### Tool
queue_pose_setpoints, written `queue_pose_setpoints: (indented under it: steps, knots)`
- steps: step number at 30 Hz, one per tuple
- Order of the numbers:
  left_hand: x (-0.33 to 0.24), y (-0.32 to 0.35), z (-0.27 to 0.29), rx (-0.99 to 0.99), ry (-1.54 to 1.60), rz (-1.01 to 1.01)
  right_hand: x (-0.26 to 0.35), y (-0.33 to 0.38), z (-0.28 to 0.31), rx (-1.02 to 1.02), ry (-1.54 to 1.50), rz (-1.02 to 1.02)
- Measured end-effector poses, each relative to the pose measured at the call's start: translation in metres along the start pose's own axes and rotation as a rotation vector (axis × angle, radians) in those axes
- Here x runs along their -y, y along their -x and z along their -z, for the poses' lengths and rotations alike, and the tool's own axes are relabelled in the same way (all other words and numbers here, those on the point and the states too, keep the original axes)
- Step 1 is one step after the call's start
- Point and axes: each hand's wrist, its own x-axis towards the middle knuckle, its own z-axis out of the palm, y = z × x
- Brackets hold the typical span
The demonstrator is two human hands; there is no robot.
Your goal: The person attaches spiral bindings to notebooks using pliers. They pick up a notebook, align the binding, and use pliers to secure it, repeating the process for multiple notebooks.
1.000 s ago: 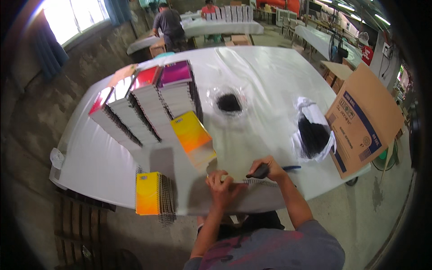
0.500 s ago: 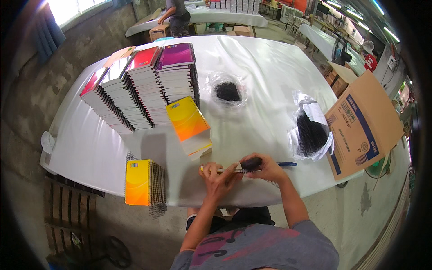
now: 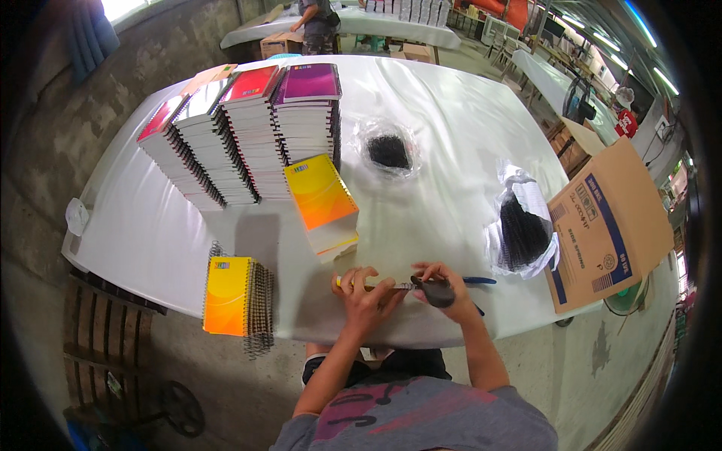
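Close to the table's front edge, my left hand (image 3: pixel 366 304) is closed round a thin notebook (image 3: pixel 376 286) seen edge-on, with a yellow bit of cover at its left end. My right hand (image 3: pixel 451 301) grips a dark oval object (image 3: pixel 438 294) by the notebook's right end; its kind is unclear. Past the right fingers lies a blue handle-like piece (image 3: pixel 480 280), and a second blue tip shows beside that hand. To the left, a stack of yellow-orange notebooks (image 3: pixel 227 295) has loose wire coils sticking out. More yellow-orange notebooks (image 3: pixel 323 192) lie ahead of my hands.
Tall stacks of spiral notebooks (image 3: pixel 248 135) stand at the back left. Black coils lie in an open clear bag (image 3: pixel 388 151) at the middle and in a white wrapper (image 3: pixel 524 233) at the right, beside a cardboard box (image 3: pixel 609 225). A person (image 3: pixel 316 22) stands by the far table.
My right hand and the dark oval object have shifted right and nearer to me along the notebook. A second blue tip now shows. My left hand keeps its hold. The view has tilted slightly.
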Motion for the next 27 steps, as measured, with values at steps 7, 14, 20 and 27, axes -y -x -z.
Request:
queue_pose_setpoints:
  steps: [7,14,20,27]
  knots:
    - [0.001,-0.003,0.003,0.001,-0.014,-0.028,-0.003,-0.01,0.024,0.161,-0.329,-0.413]
    - [-0.002,-0.001,0.001,-0.001,-0.064,-0.018,0.004,0.004,-0.004,-0.079,0.811,0.423]
    - [-0.001,0.0,-0.001,-0.027,-0.033,-0.018,0.003,0.002,0.018,0.006,-0.542,-0.36]
    - [-0.001,-0.002,0.003,0.0,-0.013,-0.026,-0.018,0.008,0.017,-0.051,-0.202,-0.224]
